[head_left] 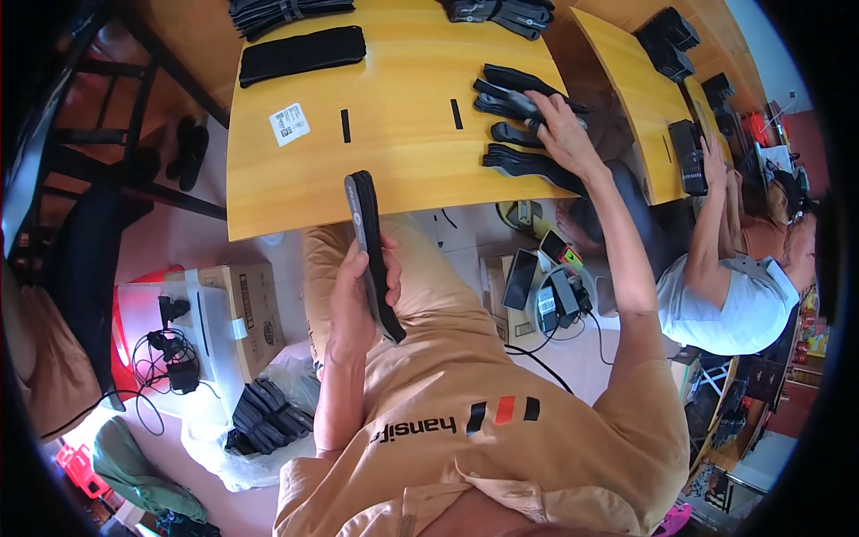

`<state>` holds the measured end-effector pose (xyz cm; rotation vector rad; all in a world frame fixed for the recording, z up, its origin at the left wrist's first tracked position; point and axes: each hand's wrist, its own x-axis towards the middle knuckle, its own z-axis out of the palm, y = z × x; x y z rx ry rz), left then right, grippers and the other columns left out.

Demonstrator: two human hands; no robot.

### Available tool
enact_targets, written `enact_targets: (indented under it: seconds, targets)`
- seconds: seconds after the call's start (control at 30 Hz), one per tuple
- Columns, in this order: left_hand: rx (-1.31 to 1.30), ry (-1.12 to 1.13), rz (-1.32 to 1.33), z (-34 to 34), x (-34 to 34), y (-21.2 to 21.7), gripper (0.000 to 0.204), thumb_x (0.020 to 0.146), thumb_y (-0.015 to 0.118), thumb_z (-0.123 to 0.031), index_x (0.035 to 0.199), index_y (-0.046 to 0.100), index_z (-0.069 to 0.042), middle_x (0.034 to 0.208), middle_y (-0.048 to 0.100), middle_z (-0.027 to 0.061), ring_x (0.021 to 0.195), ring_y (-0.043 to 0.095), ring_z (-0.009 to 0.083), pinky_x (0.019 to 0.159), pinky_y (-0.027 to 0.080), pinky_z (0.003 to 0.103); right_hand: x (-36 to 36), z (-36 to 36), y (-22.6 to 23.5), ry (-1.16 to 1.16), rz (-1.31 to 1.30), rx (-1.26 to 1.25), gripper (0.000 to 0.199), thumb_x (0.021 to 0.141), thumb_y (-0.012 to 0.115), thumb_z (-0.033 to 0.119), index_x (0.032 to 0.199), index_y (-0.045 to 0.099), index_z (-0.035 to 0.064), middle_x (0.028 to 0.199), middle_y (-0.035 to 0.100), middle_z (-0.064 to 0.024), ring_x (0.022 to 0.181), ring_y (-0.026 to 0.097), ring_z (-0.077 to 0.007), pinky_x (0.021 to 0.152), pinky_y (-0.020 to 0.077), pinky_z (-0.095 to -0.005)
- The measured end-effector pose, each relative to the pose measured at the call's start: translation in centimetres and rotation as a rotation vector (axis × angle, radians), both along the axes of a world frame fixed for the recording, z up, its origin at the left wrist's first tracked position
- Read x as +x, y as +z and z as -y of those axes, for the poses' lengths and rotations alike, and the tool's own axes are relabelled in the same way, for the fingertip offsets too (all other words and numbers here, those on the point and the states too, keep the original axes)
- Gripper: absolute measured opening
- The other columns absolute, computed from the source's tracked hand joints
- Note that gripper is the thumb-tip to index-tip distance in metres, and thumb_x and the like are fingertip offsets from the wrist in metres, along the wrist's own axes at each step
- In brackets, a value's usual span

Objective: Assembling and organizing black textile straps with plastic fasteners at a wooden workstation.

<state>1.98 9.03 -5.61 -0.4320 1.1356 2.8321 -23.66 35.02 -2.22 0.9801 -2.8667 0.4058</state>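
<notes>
My left hand [362, 291] is closed round a long, narrow stack of black and grey fabric strips [365, 210], held upright in front of the table's near edge. My right hand [564, 134] reaches out to the table's right side, its bent fingers gripping the end of a black and grey fabric strip [508, 103]. Beside those fingers lie a short black strip [516, 135] and a longer layered one [528, 165]. Another dark strip [514, 76] is just beyond. My fingertips partly cover the gripped strip.
The yellow table [403, 170] bears a flat black fabric piece [302, 55], a white label [289, 124] and bundles [499, 12] at the back. A co-worker [729, 300] sits at a second table [626, 89] on the right. Cardboard box [250, 309] and cables [165, 353] are at lower left.
</notes>
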Motion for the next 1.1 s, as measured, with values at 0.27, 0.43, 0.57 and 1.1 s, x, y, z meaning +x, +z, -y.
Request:
enact_targets:
  seconds: [0.27,0.43,0.57,1.1]
  targets:
    - [0.024,0.043,0.001,0.7,0.2,-0.4,0.035,0.089,0.037,-0.033,0.106,0.046,-0.004,0.065,0.045,0.0049,0.049,0.043,0.0112,0.046,0.035,0.022,5.7,-1.0,2.0,-0.142,-0.026,-0.016,0.052,0.076,0.064,0.007,0.125,0.046,0.0074,0.109,0.046,-0.0141,0.104,0.049,-0.0319,0.088,0.0415,-0.0369]
    - [0.025,0.005,-0.007,0.7,-0.4,-0.4,0.034,0.089,0.038,-0.032,0.106,0.047,-0.003,0.065,0.046,0.0051,0.049,0.043,0.0114,0.046,0.036,0.022,7.2,-2.8,0.6,-0.319,0.146,0.052,0.059,0.071,0.067,0.006,0.126,0.049,0.0157,0.107,0.046,-0.0124,0.102,0.051,-0.0298,0.087,0.044,-0.0358]
    - [0.019,0.01,-0.019,0.6,0.0,-0.6,0.034,0.089,0.039,-0.031,0.106,0.047,-0.002,0.065,0.046,0.0055,0.049,0.044,0.0117,0.047,0.036,0.022,5.8,-3.8,-1.2,-0.206,0.013,0.114,0.061,0.071,0.063,0.0,0.127,0.049,0.0201,0.106,0.046,-0.0109,0.101,0.05,-0.0282,0.086,0.0452,-0.0348]
    - [-0.226,-0.053,0.04,-0.4,-0.4,0.0,0.04,0.084,0.042,-0.024,0.114,0.047,0.002,0.074,0.049,0.0056,0.063,0.047,0.0118,0.06,0.039,0.023,10.9,3.7,-0.7,-0.045,0.266,-0.595,0.04,0.071,0.047,-0.011,0.106,0.061,0.0027,0.092,0.055,-0.0092,0.082,0.058,-0.0177,0.071,0.0472,-0.0255]
